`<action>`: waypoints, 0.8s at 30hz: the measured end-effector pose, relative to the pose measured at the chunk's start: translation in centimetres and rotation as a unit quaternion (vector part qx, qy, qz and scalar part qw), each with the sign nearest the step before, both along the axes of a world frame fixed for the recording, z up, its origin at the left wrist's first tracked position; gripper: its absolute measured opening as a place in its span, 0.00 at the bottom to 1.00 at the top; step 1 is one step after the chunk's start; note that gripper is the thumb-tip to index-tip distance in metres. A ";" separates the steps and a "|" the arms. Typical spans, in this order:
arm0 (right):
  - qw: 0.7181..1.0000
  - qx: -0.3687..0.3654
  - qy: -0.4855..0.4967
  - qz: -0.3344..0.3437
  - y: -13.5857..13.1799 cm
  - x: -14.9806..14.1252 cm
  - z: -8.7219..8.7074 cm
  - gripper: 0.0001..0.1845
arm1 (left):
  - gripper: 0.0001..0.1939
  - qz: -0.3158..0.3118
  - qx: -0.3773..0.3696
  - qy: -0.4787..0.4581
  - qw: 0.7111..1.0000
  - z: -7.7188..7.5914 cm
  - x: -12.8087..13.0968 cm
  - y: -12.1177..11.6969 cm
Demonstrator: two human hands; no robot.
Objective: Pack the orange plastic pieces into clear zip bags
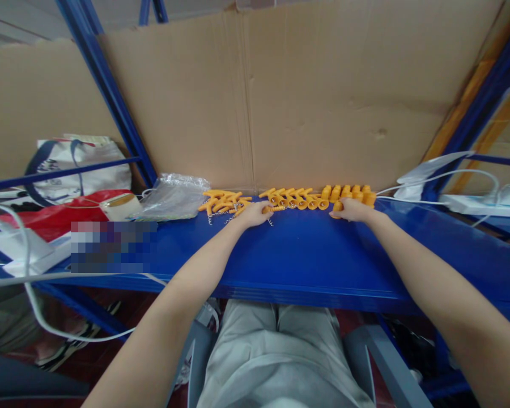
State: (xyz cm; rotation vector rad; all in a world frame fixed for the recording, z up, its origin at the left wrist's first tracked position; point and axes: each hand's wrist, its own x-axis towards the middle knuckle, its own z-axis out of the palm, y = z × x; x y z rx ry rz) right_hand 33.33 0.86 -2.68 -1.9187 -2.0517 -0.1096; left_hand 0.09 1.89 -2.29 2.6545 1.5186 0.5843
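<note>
My left hand (257,214) is closed on a yellow-handled corkscrew, its metal spiral pointing down from the fingers. To its left lies a loose pile of corkscrews (223,199) with yellow T-shaped handles and bare spirals. Between my hands, a row of corkscrews with bell-shaped yellow sleeves (301,203) lies side by side, round openings facing me. My right hand (352,209) pinches a yellow sleeve (337,207) at the row's right end. Behind that hand stand several more yellow sleeves (353,192) in a close group.
The blue shelf (297,255) has a tall cardboard sheet (323,96) at its back. Clear plastic bags (176,195), a red bag (68,215) and a white tote (83,167) sit left. A white power strip (484,205) with cables lies right. Another person's leg shows lower left.
</note>
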 end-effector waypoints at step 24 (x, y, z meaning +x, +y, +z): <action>0.986 0.104 -0.047 0.119 -1.2 -4.4 0.5 0.14 | 0.19 0.036 0.031 0.095 0.994 1.5 0.7 -1.9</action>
